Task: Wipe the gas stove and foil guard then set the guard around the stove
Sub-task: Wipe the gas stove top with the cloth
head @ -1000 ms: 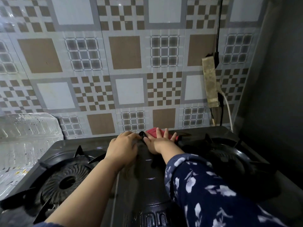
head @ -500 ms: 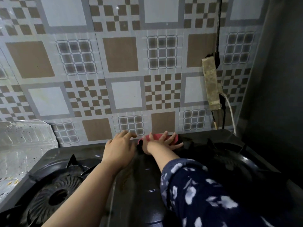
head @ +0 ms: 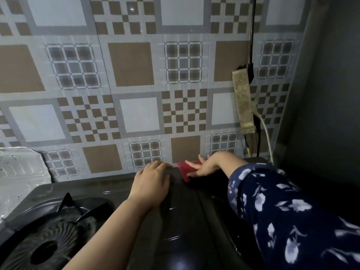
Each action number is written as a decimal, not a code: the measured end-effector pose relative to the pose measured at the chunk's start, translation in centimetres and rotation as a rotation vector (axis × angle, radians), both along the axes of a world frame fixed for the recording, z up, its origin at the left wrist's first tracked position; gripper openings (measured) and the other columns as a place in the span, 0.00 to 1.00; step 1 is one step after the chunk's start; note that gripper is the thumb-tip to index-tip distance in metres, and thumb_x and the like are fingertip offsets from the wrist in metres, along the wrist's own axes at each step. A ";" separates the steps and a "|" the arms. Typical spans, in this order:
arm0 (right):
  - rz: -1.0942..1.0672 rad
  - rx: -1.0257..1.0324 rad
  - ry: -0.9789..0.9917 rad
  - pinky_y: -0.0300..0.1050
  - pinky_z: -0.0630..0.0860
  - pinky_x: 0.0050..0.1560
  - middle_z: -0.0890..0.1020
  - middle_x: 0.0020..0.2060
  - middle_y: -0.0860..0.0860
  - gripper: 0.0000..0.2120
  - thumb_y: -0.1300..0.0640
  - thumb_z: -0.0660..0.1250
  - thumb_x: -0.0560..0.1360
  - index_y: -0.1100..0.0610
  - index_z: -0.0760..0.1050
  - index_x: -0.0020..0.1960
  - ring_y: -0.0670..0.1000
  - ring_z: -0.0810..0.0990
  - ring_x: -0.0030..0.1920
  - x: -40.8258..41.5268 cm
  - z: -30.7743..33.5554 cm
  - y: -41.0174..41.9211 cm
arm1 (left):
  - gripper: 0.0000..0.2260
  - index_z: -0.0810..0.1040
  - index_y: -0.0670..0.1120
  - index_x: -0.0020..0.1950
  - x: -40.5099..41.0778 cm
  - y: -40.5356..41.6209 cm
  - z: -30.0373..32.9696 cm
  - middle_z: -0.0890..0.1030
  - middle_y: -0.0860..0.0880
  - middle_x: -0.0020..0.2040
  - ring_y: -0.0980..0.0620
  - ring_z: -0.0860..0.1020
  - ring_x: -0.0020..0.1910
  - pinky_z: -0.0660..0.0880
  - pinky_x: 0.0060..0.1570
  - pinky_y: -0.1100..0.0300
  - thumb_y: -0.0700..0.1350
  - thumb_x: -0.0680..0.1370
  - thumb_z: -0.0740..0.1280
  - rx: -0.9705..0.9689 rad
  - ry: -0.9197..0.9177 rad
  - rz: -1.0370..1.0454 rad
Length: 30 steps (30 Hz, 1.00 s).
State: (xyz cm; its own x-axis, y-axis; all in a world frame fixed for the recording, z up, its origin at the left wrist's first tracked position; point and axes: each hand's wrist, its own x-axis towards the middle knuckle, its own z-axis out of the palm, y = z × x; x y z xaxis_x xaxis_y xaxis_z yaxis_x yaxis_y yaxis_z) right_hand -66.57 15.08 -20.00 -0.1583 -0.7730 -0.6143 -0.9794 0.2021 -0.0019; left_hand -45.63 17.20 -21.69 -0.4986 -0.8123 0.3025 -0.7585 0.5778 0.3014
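Black gas stove (head: 181,221) in the foreground, foil guard (head: 19,172) at far left against the tiled wall (head: 132,65). Left hand (head: 151,184) rests flat at the stove's far edge, fingers together. Right hand (head: 209,165), fingers spread, presses a red cloth (head: 187,168) onto the far rim, just right of the left hand.

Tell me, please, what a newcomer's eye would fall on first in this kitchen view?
Probably the red cloth, the one bright thing, pressed by the right hand onto the black gas stove at its back edge, with the left hand flat beside it. Next comes the brown-and-grey patterned tile wall behind, and the shiny foil guard at far left.
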 end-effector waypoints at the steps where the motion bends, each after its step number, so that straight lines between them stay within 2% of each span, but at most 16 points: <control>1: -0.005 0.010 0.004 0.65 0.40 0.72 0.29 0.75 0.54 0.34 0.30 0.46 0.76 0.37 0.32 0.74 0.63 0.33 0.75 -1.2 0.1 0.0 | 0.15 0.69 0.56 0.66 -0.5 -0.1 -0.1 0.71 0.55 0.67 0.54 0.67 0.68 0.63 0.68 0.53 0.49 0.79 0.59 -0.013 -0.002 -0.011; 6: -0.089 0.048 -0.045 0.63 0.42 0.73 0.31 0.75 0.55 0.35 0.32 0.50 0.76 0.37 0.32 0.74 0.63 0.36 0.76 -8.1 0.8 1.6 | 0.15 0.68 0.58 0.67 -2.3 -0.4 0.0 0.68 0.56 0.69 0.55 0.64 0.71 0.59 0.71 0.51 0.49 0.80 0.59 -0.004 -0.005 -0.041; 11: -0.226 -0.056 -0.135 0.61 0.40 0.73 0.32 0.76 0.55 0.32 0.37 0.52 0.79 0.39 0.38 0.76 0.61 0.34 0.76 -14.1 0.5 4.6 | 0.16 0.67 0.58 0.68 -3.2 -0.9 -0.4 0.67 0.55 0.71 0.54 0.63 0.72 0.59 0.71 0.50 0.50 0.80 0.59 0.006 -0.033 -0.031; 14: -0.326 -0.124 -0.165 0.58 0.44 0.74 0.34 0.76 0.54 0.30 0.39 0.51 0.80 0.42 0.40 0.77 0.59 0.37 0.77 -15.1 0.0 5.6 | 0.15 0.68 0.56 0.67 -3.3 -1.0 -0.4 0.68 0.54 0.70 0.53 0.65 0.71 0.60 0.71 0.51 0.49 0.80 0.58 0.011 -0.023 -0.046; 18: -0.420 -0.165 -0.099 0.58 0.50 0.74 0.39 0.77 0.56 0.31 0.39 0.51 0.80 0.43 0.41 0.77 0.61 0.44 0.77 -14.0 -0.4 4.9 | 0.15 0.69 0.57 0.67 -2.8 -1.0 -0.5 0.69 0.54 0.69 0.53 0.65 0.70 0.61 0.70 0.51 0.49 0.80 0.58 0.032 -0.039 -0.050; 21: -0.400 -0.128 -0.119 0.60 0.55 0.73 0.46 0.78 0.55 0.36 0.35 0.55 0.75 0.43 0.44 0.78 0.61 0.53 0.76 -12.0 -0.4 3.1 | 0.16 0.68 0.56 0.68 -2.0 -0.9 -0.3 0.68 0.53 0.70 0.52 0.64 0.71 0.60 0.70 0.50 0.49 0.80 0.59 0.055 -0.053 -0.042; 25: -0.242 -0.091 -0.164 0.60 0.53 0.73 0.43 0.78 0.53 0.31 0.40 0.53 0.80 0.43 0.42 0.77 0.60 0.50 0.77 -6.8 -0.2 1.0 | 0.17 0.67 0.57 0.68 -0.3 -1.1 0.2 0.67 0.53 0.72 0.52 0.63 0.72 0.61 0.71 0.48 0.49 0.79 0.60 0.063 -0.055 0.001; 30: -0.174 -0.076 -0.122 0.64 0.52 0.73 0.41 0.78 0.55 0.32 0.40 0.53 0.79 0.40 0.40 0.76 0.63 0.49 0.77 -1.7 0.0 -1.0 | 0.17 0.68 0.56 0.68 2.0 -1.1 0.6 0.67 0.53 0.72 0.51 0.64 0.72 0.62 0.70 0.48 0.49 0.79 0.60 0.103 -0.081 0.054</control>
State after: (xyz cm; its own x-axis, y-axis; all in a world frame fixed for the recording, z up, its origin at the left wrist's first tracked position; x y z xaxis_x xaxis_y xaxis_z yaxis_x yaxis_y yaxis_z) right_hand -68.30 14.11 -20.01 -0.2208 -0.7854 -0.5782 -0.9214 0.3623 -0.1403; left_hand -43.67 16.09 -21.05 -0.4727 -0.8634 0.1764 -0.8119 0.5046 0.2938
